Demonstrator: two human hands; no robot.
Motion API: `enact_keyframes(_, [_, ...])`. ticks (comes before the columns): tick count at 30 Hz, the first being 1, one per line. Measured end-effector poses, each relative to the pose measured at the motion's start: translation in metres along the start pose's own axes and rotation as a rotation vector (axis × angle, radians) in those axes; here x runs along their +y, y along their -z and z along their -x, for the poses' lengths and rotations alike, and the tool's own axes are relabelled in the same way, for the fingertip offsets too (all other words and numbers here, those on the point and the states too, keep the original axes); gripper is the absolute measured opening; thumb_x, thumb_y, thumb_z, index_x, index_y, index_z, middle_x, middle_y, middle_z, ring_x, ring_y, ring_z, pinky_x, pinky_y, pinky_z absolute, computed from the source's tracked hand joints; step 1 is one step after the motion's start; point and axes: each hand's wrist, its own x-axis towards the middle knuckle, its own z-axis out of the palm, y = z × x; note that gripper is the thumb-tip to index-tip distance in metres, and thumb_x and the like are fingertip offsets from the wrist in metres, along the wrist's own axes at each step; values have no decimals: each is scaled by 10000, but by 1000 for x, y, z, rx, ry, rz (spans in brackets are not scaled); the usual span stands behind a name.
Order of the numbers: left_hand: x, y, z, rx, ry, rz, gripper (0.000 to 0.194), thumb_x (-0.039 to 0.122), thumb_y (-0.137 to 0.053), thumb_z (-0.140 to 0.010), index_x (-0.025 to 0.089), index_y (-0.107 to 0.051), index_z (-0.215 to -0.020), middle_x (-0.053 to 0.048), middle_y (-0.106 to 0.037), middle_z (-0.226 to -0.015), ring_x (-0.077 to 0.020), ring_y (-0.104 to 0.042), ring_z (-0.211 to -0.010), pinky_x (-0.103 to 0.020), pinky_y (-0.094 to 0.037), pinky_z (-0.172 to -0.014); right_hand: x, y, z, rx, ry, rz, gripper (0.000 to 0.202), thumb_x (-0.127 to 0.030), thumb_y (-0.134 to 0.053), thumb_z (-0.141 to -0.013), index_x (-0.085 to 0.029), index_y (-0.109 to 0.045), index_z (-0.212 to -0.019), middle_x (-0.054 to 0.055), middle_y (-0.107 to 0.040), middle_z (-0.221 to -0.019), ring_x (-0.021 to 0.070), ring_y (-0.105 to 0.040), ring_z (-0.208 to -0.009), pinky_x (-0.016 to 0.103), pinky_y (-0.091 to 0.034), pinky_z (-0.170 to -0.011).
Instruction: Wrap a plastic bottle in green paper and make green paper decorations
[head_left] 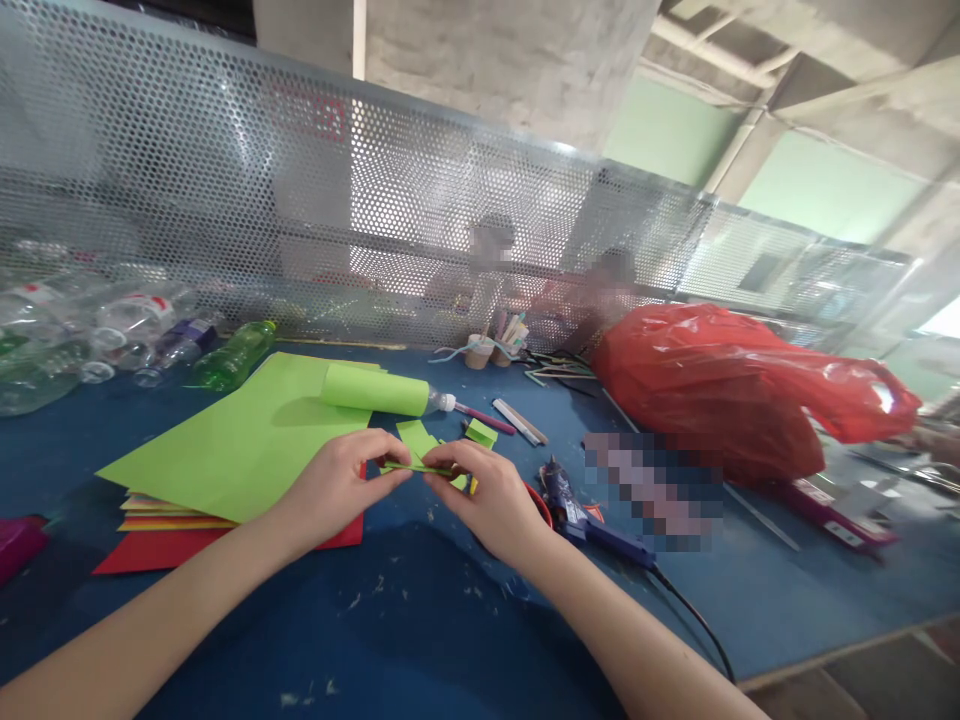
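Note:
My left hand (364, 470) and my right hand (480, 490) pinch a narrow piece of folded green paper (415, 467) between thumbs and fingertips, just above the table. Behind it lie small green paper pieces (415, 434), with a folded green piece (481, 432) beyond my right hand. A clear bottle wrapped in green paper (379, 390) rests on its side on a large green sheet (232, 430). Under that sheet is a stack of coloured paper, with a red sheet (169, 551) at the bottom. My right hand partly covers a red ring-shaped thing (539, 507).
A blue glue gun (592, 520) with a black cord lies right of my right hand. Several plastic bottles (135, 320) lie at the far left. A big red plastic bag (712, 390) sits at the right. A perforated metal screen (315, 190) borders the blue table (315, 640).

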Motion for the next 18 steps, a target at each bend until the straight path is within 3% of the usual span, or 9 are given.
enact_keyframes(11, [3,-4,2,-12,-116,-81,64,223,-575,-848,195,-632,-845,5,-661,-825,-152,-591,-814,-269,-436,-767,0,-2,2,0,94,15,72,-162,-586,-851,-205,-642,-865,27,-663,-832,143,-606,-777,245,-470,-704])
enact_keyframes(18, [-6,-5,0,-179,-11,-183,109,253,-547,-839,202,-624,-782,-7,-658,-795,-181,-582,-777,-308,-439,-738,4,-4,2,-185,-72,112,70,-136,-639,-806,-196,-658,-837,13,-672,-809,143,-609,-756,237,-451,-694])
